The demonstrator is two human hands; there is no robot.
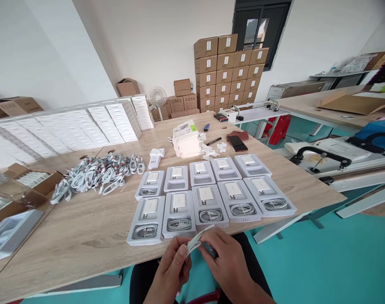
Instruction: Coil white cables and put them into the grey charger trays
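My left hand (176,262) and my right hand (225,257) are both closed on one coiled white charging cable (195,241), held in front of the table's near edge. Just beyond it stand two rows of white plastic trays (131,234), each with a white charger (179,200) in its upper compartment. Coiled cables (210,215) lie in the lower compartments of the near row. In the back row, the leftmost tray (138,185) also has a cable coil; the other lower compartments there show none. A heap of coiled cables (97,175) lies to the left.
White boxes (122,122) are stacked along the left back. Mid-table lie a pile of white sleeves (186,141), a black pen (214,141) and a phone (237,143). An open carton (48,188) sits at the left; brown cartons (208,65) stand against the wall.
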